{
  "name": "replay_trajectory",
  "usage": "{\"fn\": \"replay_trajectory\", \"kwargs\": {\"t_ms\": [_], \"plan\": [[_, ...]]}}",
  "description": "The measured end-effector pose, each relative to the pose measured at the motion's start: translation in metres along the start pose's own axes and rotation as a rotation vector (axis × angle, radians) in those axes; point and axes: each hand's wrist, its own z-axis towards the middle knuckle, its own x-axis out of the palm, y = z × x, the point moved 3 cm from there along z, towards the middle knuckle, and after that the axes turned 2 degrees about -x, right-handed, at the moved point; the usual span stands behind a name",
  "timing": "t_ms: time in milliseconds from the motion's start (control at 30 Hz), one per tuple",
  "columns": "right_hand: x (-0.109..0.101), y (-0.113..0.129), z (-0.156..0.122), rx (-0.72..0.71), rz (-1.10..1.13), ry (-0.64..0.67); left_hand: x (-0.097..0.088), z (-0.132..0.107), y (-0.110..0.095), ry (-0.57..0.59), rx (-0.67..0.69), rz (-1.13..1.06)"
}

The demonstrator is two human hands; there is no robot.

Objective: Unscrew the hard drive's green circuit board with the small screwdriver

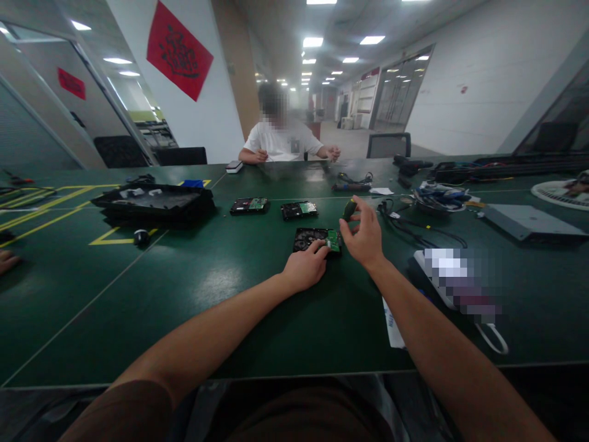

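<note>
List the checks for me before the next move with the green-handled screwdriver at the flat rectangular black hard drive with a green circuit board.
1. Drive steadied: ok; the left hand rests fingers on the drive.
2. Screwdriver held: ok; the right hand has the screwdriver in its fingers.
3. Tip seated in a screw: cannot tell; too small to make out.
4. Left fingertips clear of the tip: cannot tell, same reason.
5. Other hands clear: ok; the person in the white T-shirt has both across the green table, and another person's hand is at the far left.
</note>
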Motion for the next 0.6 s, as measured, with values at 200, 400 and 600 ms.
{"fn": "replay_trajectory", "kwargs": {"t_ms": [200, 400, 600], "plan": [[-0.0007, -0.0002, 0.0001, 0.023, 0.004, -0.01, 0.0005, 0.0, -0.0001, 0.003, 0.006, 0.007], [0.0001, 0.0005, 0.0, 0.001, 0.015, 0.02, 0.0005, 0.0005, -0.0006, 0.0, 0.0, 0.003], [-0.0004, 0.0002, 0.0006, -0.003, 0.008, 0.008, 0.0005, -0.0001, -0.0001, -0.013, 0.013, 0.006]]}}
